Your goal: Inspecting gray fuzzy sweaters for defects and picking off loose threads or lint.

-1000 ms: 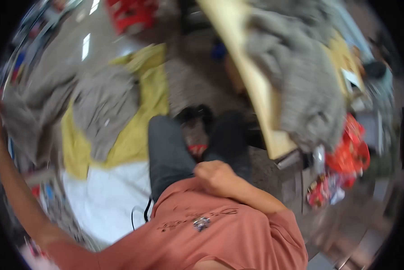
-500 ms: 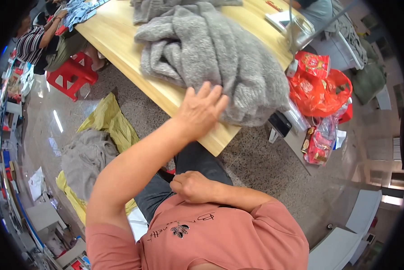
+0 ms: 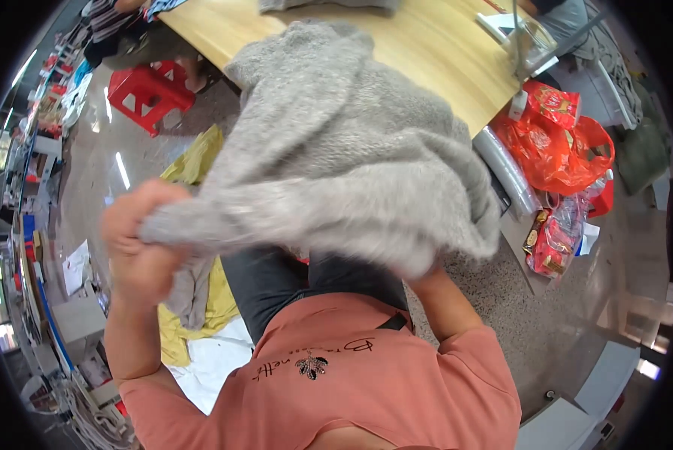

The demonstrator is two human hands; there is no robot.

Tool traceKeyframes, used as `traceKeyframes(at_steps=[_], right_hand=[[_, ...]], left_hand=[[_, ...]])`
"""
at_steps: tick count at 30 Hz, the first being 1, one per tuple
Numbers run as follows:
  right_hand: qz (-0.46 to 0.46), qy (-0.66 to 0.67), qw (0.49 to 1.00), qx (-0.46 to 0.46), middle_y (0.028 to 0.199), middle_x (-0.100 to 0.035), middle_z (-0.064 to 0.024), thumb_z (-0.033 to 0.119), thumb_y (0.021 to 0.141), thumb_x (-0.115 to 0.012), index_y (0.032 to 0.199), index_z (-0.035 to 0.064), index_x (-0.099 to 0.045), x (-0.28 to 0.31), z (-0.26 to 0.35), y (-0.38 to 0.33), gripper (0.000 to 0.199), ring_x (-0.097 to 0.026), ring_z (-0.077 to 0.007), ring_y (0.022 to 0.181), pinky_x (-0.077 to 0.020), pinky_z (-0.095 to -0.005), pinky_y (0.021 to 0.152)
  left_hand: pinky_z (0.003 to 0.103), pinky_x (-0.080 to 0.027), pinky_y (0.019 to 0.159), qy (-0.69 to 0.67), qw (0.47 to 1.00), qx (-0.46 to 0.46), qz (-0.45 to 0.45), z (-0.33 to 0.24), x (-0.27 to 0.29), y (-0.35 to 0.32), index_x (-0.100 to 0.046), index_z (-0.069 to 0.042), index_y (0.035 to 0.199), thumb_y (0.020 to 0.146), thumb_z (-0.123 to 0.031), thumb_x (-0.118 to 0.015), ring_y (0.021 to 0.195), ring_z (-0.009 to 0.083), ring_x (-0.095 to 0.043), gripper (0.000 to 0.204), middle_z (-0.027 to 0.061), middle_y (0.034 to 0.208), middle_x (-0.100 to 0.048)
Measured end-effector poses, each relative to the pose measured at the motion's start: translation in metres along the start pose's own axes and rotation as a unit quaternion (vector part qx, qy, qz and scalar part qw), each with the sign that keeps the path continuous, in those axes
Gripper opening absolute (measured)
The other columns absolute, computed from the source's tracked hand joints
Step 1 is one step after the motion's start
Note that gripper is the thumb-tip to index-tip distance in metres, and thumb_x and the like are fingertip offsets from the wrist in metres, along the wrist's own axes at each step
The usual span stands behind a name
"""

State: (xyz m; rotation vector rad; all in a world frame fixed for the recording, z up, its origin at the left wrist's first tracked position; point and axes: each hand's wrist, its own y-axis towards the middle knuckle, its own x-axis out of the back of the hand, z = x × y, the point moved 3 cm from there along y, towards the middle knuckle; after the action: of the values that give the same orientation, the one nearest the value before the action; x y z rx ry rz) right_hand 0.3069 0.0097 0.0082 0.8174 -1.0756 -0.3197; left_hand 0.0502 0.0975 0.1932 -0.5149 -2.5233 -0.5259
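Half a second back the left hand (image 3: 138,247) lay flat on the fuzzy grey sweater (image 3: 351,157) on the wooden table (image 3: 434,52); now its fingers are curled tight around a bunched edge of the knit, lifted off the tabletop. Soft, thick folds drape over the person's lap, their far end trailing toward the table edge. Under the drooping hem the right hand (image 3: 424,268) is hidden, so its grip cannot be told. Crinkled red plastic bags (image 3: 561,142) lie beside the table.
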Motion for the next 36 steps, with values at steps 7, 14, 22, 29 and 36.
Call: traceKeyframes(at_steps=[7,14,22,29,36], right_hand=[[0.159,0.029,0.986,-0.037,0.117,-0.051,-0.0142,0.017,0.078,-0.057,0.114,0.0044,-0.051,-0.042,-0.065,-0.020,0.038,-0.046,-0.0287,0.110,-0.0351,-0.0358,0.095],[0.105,-0.071,0.985,-0.115,0.122,-0.043,-0.0205,0.022,0.076,-0.057,0.122,-0.0004,-0.042,-0.030,-0.067,0.001,0.053,-0.037,-0.0317,0.118,-0.0242,-0.0387,0.103],[0.403,0.309,0.772,-0.383,0.111,-0.055,-0.0143,0.016,0.082,-0.052,0.113,-0.0015,-0.050,-0.003,-0.099,-0.038,0.035,-0.045,-0.0235,0.112,-0.0323,-0.0363,0.098],[0.226,0.522,0.617,-0.543,0.118,-0.051,-0.0133,0.011,0.078,-0.058,0.115,-0.0008,-0.050,0.027,-0.030,-0.079,0.039,-0.044,-0.0227,0.114,-0.0332,-0.0366,0.098],[0.631,0.167,0.729,-0.206,0.126,-0.044,-0.0190,0.024,0.064,-0.069,0.118,-0.0003,-0.048,-0.031,0.026,-0.028,0.063,-0.038,-0.0300,0.120,-0.0281,-0.0326,0.101]], left_hand=[[0.028,-0.047,0.071,-0.180,0.954,0.026,-0.239,0.033,0.067,-0.065,-0.055,0.005,0.096,0.082,-0.012,-0.054,0.082,0.0155,-0.058,0.022,0.0082,0.089,-0.060],[0.038,-0.048,0.080,-0.141,0.841,0.070,-0.518,0.029,0.168,-0.134,-0.047,0.005,0.112,0.090,-0.019,-0.039,0.096,0.0268,-0.056,0.034,0.0171,0.109,-0.054],[0.032,-0.044,0.087,0.533,0.700,0.223,-0.419,0.064,0.281,-0.313,-0.052,-0.003,0.114,0.087,-0.028,-0.038,0.102,0.0200,-0.055,0.039,0.0111,0.111,-0.056],[0.033,-0.047,0.075,0.568,0.649,0.436,-0.258,0.156,0.182,-0.364,-0.060,-0.008,0.104,0.078,-0.025,-0.056,0.087,0.0207,-0.061,0.031,0.0106,0.098,-0.062],[0.035,-0.040,0.087,0.149,0.965,0.216,-0.002,0.139,-0.056,-0.200,-0.049,-0.006,0.115,0.059,-0.015,-0.074,0.103,0.0286,-0.050,0.062,0.0145,0.112,-0.052]])
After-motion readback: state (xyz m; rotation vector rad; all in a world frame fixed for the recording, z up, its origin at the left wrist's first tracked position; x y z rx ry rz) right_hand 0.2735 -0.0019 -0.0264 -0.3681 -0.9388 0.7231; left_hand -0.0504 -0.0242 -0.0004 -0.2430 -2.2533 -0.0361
